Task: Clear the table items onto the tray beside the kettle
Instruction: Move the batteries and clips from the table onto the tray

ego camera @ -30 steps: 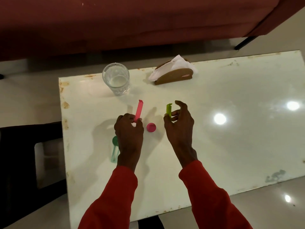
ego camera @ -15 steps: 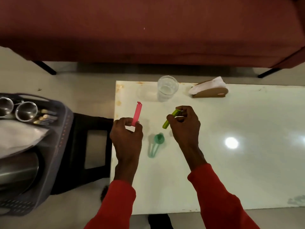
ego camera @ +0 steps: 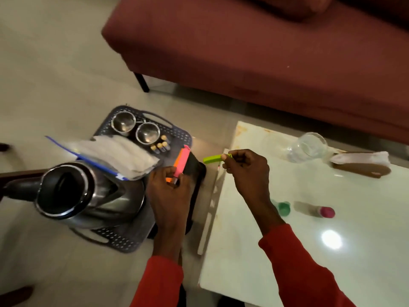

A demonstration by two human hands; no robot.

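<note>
Two clips are lifted: the left hand [ego camera: 169, 191] pinches a pink clip [ego camera: 182, 161] (orange behind it) beside the tray [ego camera: 181, 138] and kettle [ego camera: 88, 193]; the right hand [ego camera: 245, 167] pinches a green clip [ego camera: 212, 159] at the table [ego camera: 287, 251] edge.

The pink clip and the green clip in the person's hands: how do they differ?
The pink clip, held by the left hand, points upward over the tray; the green clip, pinched by the right hand, lies roughly level, over the gap between tray and table. The pink clip has an orange piece alongside it; the green clip is alone. Both are slim plastic bars, gripped at one end.
</note>
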